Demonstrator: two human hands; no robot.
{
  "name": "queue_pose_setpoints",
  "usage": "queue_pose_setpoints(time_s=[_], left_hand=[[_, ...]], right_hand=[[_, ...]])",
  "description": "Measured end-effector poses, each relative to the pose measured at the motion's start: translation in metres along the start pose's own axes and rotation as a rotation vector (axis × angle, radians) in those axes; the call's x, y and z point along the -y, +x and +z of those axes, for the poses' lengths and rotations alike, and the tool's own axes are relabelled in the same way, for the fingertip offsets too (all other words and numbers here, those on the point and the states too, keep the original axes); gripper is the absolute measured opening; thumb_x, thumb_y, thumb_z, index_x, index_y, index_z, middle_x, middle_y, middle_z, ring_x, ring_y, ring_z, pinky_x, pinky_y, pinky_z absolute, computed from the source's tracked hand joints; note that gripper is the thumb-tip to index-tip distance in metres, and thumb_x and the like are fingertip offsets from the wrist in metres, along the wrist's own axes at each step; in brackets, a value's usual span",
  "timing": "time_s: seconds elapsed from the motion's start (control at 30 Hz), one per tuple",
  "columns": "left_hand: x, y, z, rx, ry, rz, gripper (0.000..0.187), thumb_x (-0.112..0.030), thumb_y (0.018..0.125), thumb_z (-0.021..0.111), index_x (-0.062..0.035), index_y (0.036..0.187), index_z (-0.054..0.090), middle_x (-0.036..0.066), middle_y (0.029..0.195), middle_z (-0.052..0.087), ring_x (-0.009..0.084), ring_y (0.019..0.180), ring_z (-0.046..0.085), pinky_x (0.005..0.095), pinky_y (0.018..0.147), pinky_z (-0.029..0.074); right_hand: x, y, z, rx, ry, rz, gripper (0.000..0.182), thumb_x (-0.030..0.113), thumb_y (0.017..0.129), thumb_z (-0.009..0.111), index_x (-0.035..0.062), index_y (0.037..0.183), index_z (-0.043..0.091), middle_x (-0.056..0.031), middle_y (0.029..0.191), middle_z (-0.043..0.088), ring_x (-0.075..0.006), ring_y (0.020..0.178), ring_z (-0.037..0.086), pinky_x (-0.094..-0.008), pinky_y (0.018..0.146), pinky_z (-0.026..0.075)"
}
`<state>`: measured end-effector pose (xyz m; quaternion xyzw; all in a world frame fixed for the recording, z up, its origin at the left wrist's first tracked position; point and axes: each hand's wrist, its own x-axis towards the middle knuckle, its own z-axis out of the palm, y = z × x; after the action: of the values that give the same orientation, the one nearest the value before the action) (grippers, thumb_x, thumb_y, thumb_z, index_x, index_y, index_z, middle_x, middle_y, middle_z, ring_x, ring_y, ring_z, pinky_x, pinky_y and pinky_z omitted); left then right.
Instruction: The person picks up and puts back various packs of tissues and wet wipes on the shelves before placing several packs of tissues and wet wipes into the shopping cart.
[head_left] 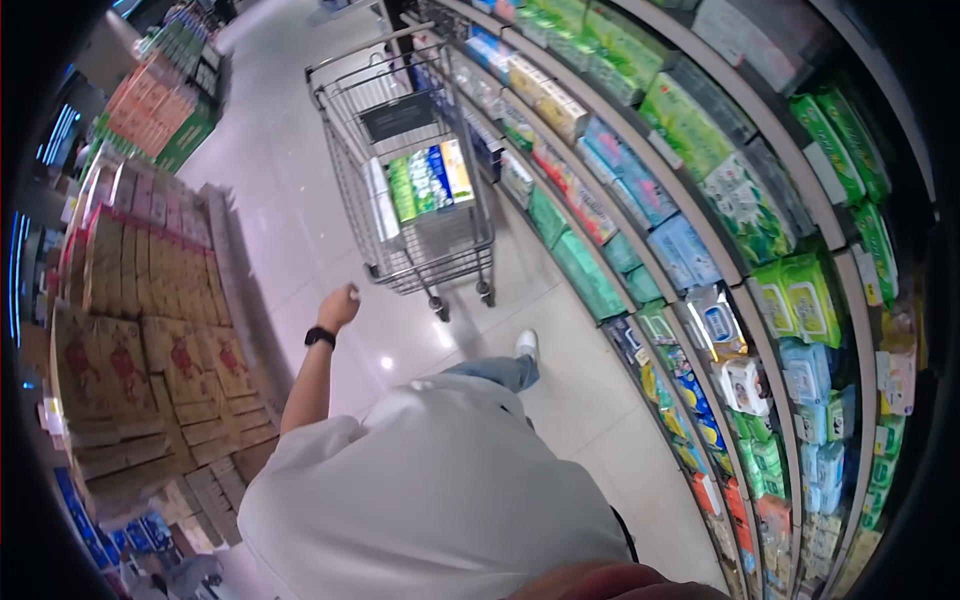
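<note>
My left hand (340, 303), with a dark watch (320, 337) on the wrist, hangs in the air ahead of me on the left. Its fingers are curled in, and I see nothing in them. Nearest to it stands a wire shopping cart (405, 255), a short gap beyond the hand. Inside the cart lie a row of green, blue and yellow packs (428, 180) and a white pack (382, 198). My right hand is out of the picture.
Shelves (735, 270) of wipes and tissue packs curve along the right side. Stacked brown cartons (165, 350) line the left of the aisle. Farther back on the left is another stack of orange and green boxes (155, 110). Pale tiled floor (270, 130) runs between.
</note>
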<state>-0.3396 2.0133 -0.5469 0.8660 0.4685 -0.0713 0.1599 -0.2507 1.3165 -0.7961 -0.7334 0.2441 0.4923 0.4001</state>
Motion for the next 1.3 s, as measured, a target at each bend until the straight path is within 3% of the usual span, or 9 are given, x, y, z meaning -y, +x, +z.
queue_pose_setpoints(time_s=[0.2, 0.37, 0.47, 0.67, 0.73, 0.83, 0.9, 1.1, 1.3], left_hand=[[-0.033, 0.102, -0.022, -0.073, -0.247, 0.231, 0.029, -0.026, 0.088, 0.058, -0.0065, 0.109, 0.066, 0.021, 0.098, 0.070, 0.0391, 0.092, 0.067, 0.0482, 0.083, 0.053], [0.028, 0.160, 0.030, 0.071, 0.208, 0.335, 0.031, -0.029, 0.082, 0.062, -0.0160, 0.107, 0.074, 0.011, 0.114, 0.071, 0.0291, 0.127, 0.054, 0.0494, 0.106, 0.041], [0.074, 0.175, 0.051, 0.018, 0.291, 0.567, 0.031, -0.031, 0.084, 0.062, -0.0085, 0.100, 0.075, 0.007, 0.113, 0.072, 0.0230, 0.135, 0.048, 0.0563, 0.122, 0.016], [0.078, 0.161, 0.040, 0.109, -0.041, 0.839, 0.024, -0.019, 0.083, 0.062, -0.0077, 0.102, 0.072, 0.011, 0.102, 0.067, 0.0274, 0.117, 0.059, 0.0511, 0.122, 0.024], [0.096, 0.170, 0.012, 0.195, -0.181, 1.024, 0.027, -0.012, 0.081, 0.063, -0.0055, 0.107, 0.069, 0.014, 0.123, 0.062, 0.0299, 0.129, 0.052, 0.0522, 0.120, 0.027], [0.131, 0.209, -0.014, 0.200, -0.314, 1.212, 0.026, -0.009, 0.080, 0.061, -0.0071, 0.104, 0.071, 0.014, 0.112, 0.066, 0.0301, 0.125, 0.054, 0.0470, 0.116, 0.033], [0.130, 0.234, -0.064, 0.388, -0.572, 0.945, 0.024, -0.005, 0.078, 0.060, -0.0063, 0.099, 0.071, 0.014, 0.106, 0.068, 0.0335, 0.121, 0.058, 0.0440, 0.107, 0.042], [0.112, 0.387, -0.097, 0.302, -0.491, 0.869, 0.016, -0.005, 0.084, 0.057, -0.0050, 0.093, 0.070, 0.013, 0.090, 0.071, 0.0343, 0.097, 0.065, 0.0456, 0.082, 0.051], [0.086, 0.533, -0.011, 0.581, -0.149, 0.667, 0.025, -0.023, 0.090, 0.062, -0.0046, 0.105, 0.066, 0.018, 0.092, 0.071, 0.0364, 0.087, 0.067, 0.0431, 0.076, 0.052]], right_hand=[[0.080, 0.018, 0.053, 0.079, -0.101, -0.142, 0.023, 0.027, 0.092, 0.057, 0.0061, 0.102, 0.061, -0.0107, 0.091, 0.070, -0.0198, 0.075, 0.065, -0.0324, 0.066, 0.051], [0.267, -0.005, 0.125, -0.010, 0.104, -0.362, 0.028, 0.027, 0.091, 0.057, 0.0057, 0.109, 0.060, -0.0105, 0.091, 0.069, -0.0191, 0.083, 0.066, -0.0327, 0.071, 0.052], [0.375, -0.033, 0.217, 0.143, 0.082, -0.373, 0.039, 0.037, 0.095, 0.057, 0.0060, 0.118, 0.055, -0.0137, 0.100, 0.068, -0.0230, 0.090, 0.068, -0.0384, 0.078, 0.056], [0.482, -0.048, 0.467, 0.196, -0.174, -0.228, 0.081, 0.063, 0.085, 0.067, 0.0046, 0.135, 0.040, -0.0190, 0.130, 0.057, -0.0283, 0.105, 0.066, -0.0466, 0.084, 0.055], [0.468, 0.001, 0.510, 0.160, -0.140, -0.232, 0.056, 0.042, 0.091, 0.069, 0.0039, 0.127, 0.049, -0.0147, 0.109, 0.067, -0.0258, 0.089, 0.070, -0.0419, 0.074, 0.058], [0.464, 0.007, 0.527, -0.106, -0.302, -0.433, 0.054, 0.019, 0.089, 0.063, -0.0118, 0.122, 0.033, -0.0171, 0.088, 0.067, -0.0217, 0.064, 0.069, -0.0303, 0.048, 0.054], [0.467, -0.006, 0.521, -0.171, -0.366, -0.377, 0.060, 0.024, 0.088, 0.068, -0.0128, 0.117, 0.031, -0.0147, 0.081, 0.067, -0.0209, 0.060, 0.068, -0.0304, 0.044, 0.051], [0.538, -0.091, 0.513, -0.061, -0.799, -0.122, 0.046, 0.041, 0.092, 0.060, -0.0039, 0.103, 0.064, -0.0150, 0.070, 0.070, -0.0228, 0.065, 0.071, -0.0358, 0.066, 0.057], [0.558, -0.044, 0.573, 0.040, -0.271, -0.138, 0.041, 0.039, 0.094, 0.058, -0.0009, 0.096, 0.066, -0.0116, 0.065, 0.068, -0.0191, 0.056, 0.067, -0.0337, 0.054, 0.054]])
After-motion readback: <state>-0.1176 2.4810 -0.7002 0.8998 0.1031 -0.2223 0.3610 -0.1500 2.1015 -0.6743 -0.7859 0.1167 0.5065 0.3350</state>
